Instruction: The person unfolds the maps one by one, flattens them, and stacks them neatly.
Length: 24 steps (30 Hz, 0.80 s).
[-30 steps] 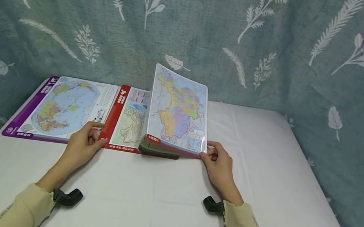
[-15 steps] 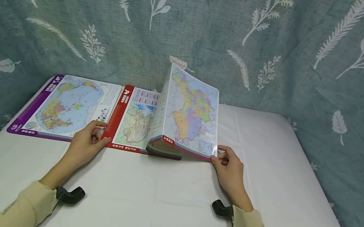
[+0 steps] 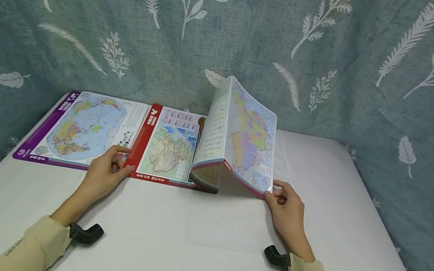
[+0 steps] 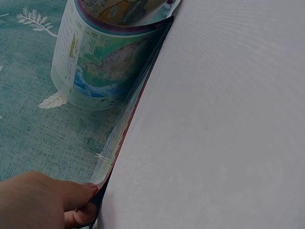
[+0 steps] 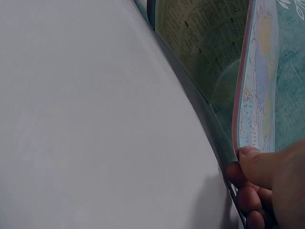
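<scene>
A red-bordered map [image 3: 171, 152] lies on the white table at the middle left. My left hand [image 3: 106, 172] pinches its lower left corner, and the left wrist view shows the thumb on top of that edge. At its right side a raised, bent map sheet [image 3: 251, 131] stands up in a peak, with a pastel coloured map on its right face. My right hand [image 3: 285, 213] pinches this sheet's lower right corner; in the right wrist view the thumb [image 5: 255, 164] presses on its edge. Whether the raised sheet is joined to the red-bordered map, I cannot tell.
Left of the red-bordered map a purple-bordered world map [image 3: 86, 129] lies flat on the table [image 3: 183, 239]. A green-blue curtain [image 3: 191, 79] with white leaf prints hangs right behind the table's back edge.
My right hand has moved to the right, drawing the raised sheet's corner with it. More of the red-bordered map shows, and the sheet's peak is sharper. My left hand keeps its hold on the corner.
</scene>
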Tool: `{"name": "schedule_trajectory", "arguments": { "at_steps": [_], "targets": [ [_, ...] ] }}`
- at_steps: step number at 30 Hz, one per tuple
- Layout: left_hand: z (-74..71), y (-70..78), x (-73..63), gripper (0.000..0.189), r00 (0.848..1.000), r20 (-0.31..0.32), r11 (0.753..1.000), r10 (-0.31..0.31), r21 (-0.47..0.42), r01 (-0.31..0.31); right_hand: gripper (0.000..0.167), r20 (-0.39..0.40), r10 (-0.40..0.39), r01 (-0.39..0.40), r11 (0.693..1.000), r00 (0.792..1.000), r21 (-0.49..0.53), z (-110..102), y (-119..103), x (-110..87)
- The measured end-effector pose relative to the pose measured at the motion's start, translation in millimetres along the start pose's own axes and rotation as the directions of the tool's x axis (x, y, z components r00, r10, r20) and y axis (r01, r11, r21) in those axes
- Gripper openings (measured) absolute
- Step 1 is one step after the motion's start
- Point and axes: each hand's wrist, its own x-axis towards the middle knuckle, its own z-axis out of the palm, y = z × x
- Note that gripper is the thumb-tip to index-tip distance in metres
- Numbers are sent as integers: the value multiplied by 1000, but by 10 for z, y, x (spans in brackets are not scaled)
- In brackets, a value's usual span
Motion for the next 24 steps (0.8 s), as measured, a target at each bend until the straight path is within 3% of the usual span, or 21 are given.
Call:
{"name": "schedule_trajectory", "arguments": {
  "at_steps": [24],
  "targets": [
    [5,-13,7,42,1000,-10,1000,11,18,-10,34,-46,26,-29,997,999,-66,-478,365,-35]
  ]
}}
